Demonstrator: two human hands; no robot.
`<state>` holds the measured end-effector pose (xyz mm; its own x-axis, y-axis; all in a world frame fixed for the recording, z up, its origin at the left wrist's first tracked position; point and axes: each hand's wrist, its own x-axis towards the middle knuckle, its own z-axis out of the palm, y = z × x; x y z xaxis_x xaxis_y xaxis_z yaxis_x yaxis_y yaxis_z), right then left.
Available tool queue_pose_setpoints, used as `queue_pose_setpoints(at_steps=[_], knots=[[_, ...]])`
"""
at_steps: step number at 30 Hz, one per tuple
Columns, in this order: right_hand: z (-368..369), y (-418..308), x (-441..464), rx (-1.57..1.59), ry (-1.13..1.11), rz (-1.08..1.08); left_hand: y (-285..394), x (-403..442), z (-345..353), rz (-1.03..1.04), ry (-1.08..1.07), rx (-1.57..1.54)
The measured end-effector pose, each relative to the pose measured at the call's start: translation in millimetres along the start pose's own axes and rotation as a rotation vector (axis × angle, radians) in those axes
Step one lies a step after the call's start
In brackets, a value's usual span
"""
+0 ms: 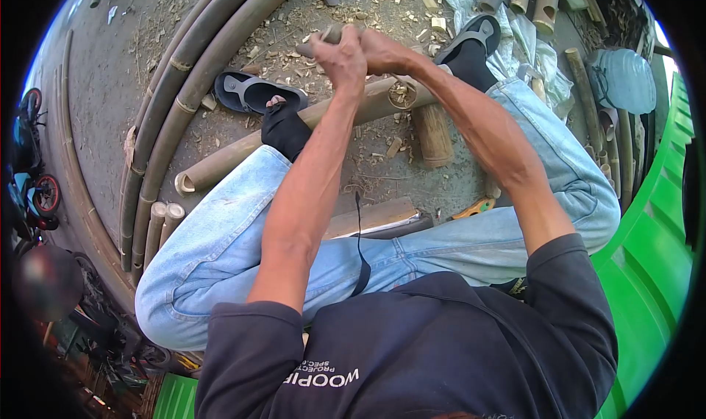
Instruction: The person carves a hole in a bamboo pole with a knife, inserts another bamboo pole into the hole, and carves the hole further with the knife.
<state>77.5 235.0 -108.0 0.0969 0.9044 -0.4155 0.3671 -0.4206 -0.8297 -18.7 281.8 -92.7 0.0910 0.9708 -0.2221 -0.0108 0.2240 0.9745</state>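
Above the ground, both hands are held close together in front of me. My left hand (340,60) is closed around a short grey-brown piece (304,50), whose end sticks out on the left; its kind is unclear. Against it, my right hand (384,51) is also closed, its fingers mostly hidden, so what it grips is not visible. Just below the hands a bamboo pole (228,158) lies slantwise across the ground between my legs, with a rounded cut opening (402,93) near its right part. Under that part sits a short thick bamboo stump (434,139).
Long bent bamboo poles (193,80) curve along the left. Wood chips (439,24) litter the ground. A yellow-orange handle (474,208) lies near my right leg. Cut bamboo, a plastic jug (624,80) and a green corrugated panel (647,250) stand right; motorbikes (33,191) far left.
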Motion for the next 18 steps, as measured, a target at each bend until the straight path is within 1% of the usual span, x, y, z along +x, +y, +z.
queue_pose_setpoints(at_steps=[2, 3, 4, 5, 6, 7, 8, 9, 10, 11, 12, 14, 15, 16, 18], knots=[[-12.0, 1.8, -15.2, 0.141, 0.356, 0.104, -0.2, 18.1, 23.4, 0.065, -0.444, 0.011], [-11.6, 3.4, -20.6, 0.114, 0.486, 0.171, 1.0, 18.5, 31.0, 0.059, -0.442, 0.008], [-12.2, 7.7, -24.8, 0.112, 0.489, 0.169, 9.4, 17.7, 41.9, 0.058, -0.596, 0.040], [-11.2, 12.1, -32.5, 0.087, 0.646, 0.192, 14.0, 14.8, 52.1, 0.052, -0.754, 0.074], [-8.5, 16.1, -39.2, 0.061, 0.804, 0.214, 18.0, 11.3, 61.3, 0.051, -0.758, 0.073], [-6.4, 0.2, -54.5, 0.101, 0.934, 0.234, 19.4, 6.0, 69.9, 0.067, -0.890, 0.134], [-4.0, 1.1, -60.6, 0.096, 0.936, 0.233, 18.6, 2.6, 80.3, 0.091, -1.015, 0.191], [-1.9, 1.9, -67.1, 0.108, 1.067, 0.231, 17.1, -3.9, 89.9, 0.092, -1.015, 0.187], [3.5, 8.9, -74.3, 0.125, 1.201, 0.238, 10.1, -13.9, 97.0, 0.144, -1.127, 0.247], [10.3, 41.2, -73.8, 0.058, 1.227, 0.266, 4.5, -20.1, 102.9, 0.201, -1.235, 0.302], [8.8, 54.4, -68.5, 0.049, 1.229, 0.254, -1.3, -18.8, 112.4, 0.212, -1.229, 0.294], [16.2, 57.8, -69.7, 0.523, 1.327, -0.009, -3.5, -24.4, 109.0, 0.189, -1.274, 0.250], [12.5, 59.5, -70.7, 0.576, 1.163, 0.155, -2.5, -21.7, 104.9, 0.072, -1.271, 0.275], [2.6, 48.3, -64.3, 0.573, 1.161, 0.128, 0.6, -14.6, 102.8, 0.097, -1.260, 0.273], [-0.7, 31.0, -54.2, 0.707, 0.955, 0.091, -3.9, -5.0, 90.7, 0.242, -0.918, 0.349]])
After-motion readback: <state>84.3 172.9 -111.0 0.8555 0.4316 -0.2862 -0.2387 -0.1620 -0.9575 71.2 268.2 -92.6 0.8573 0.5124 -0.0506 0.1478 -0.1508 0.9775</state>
